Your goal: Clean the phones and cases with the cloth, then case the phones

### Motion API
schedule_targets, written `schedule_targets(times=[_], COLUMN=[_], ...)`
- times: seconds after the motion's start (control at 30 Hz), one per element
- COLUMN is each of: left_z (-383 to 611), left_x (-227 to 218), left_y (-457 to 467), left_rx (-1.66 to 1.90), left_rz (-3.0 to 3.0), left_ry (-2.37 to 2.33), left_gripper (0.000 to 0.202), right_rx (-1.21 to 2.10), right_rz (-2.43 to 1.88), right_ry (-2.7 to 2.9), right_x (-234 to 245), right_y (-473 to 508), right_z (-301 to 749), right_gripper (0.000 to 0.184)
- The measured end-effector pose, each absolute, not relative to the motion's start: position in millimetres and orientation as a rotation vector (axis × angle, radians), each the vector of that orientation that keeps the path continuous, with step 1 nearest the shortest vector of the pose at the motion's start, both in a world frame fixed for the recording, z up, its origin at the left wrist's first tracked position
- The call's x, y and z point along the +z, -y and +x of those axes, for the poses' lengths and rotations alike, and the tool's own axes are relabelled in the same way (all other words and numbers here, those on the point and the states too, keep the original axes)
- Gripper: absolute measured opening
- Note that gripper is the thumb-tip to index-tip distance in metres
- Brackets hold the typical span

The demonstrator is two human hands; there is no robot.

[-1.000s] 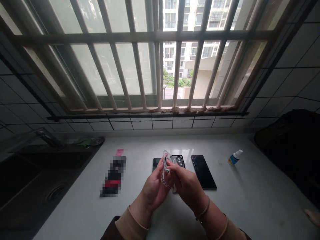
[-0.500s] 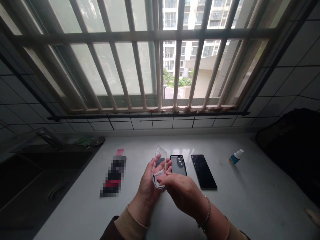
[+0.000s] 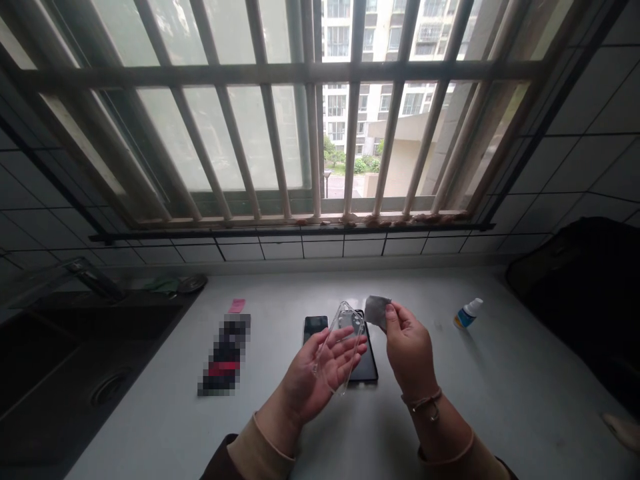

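Observation:
My left hand (image 3: 317, 373) is palm up, with the thumb and fingers holding a clear phone case (image 3: 340, 349) tilted across the fingers. The fingers show through the case. Just to the right, my right hand (image 3: 409, 343) pinches a small grey cloth (image 3: 377, 311) between thumb and fingers, apart from the case. Beneath the left fingers, a black-rimmed phone case (image 3: 369, 363) lies on the counter, partly covered. A dark, flat, glossy rectangle (image 3: 316, 325) shows behind my left thumb, its lower part hidden. The black phone seen earlier is out of sight behind my right hand.
A small spray bottle (image 3: 468, 313) with a blue label stands at right on the white counter (image 3: 250, 433). At left lie a pink slip (image 3: 237, 305) and a pixelated dark item (image 3: 225, 357), beside the sink (image 3: 45, 373). A dark bulky object (image 3: 585, 300) is far right.
My right hand has lifted the cloth off the clear case and moved right and up, over the black phone. My left hand has moved slightly right with the clear case.

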State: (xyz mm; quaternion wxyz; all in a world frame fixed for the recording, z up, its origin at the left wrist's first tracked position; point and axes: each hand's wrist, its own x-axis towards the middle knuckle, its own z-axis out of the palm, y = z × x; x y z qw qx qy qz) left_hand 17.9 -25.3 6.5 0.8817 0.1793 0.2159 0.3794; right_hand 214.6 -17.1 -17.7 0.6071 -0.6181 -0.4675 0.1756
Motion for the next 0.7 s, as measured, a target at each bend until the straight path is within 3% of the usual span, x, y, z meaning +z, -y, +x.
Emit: schedule_targets(times=[0.2,0.37,0.7], left_z=[19,20,12], left_x=[0,-4,1], left_y=[25,18,4], left_rx=[0.867,0.976,1.190], left_rz=[0.344,0.287,0.213], left_ry=[-0.478,-0.509,-0.686], left_gripper=[0.047,0.037,0.048], right_rx=[0.221,0.243,0.403], right_rz=[-1.278,-1.069,-0.794], right_ry=[1.669,1.882,1.947], right_x=[-13,-20,-5], right_y=[29,31,43], right_z=[201,190,181], right_gripper=[0.034,0.036,0.033])
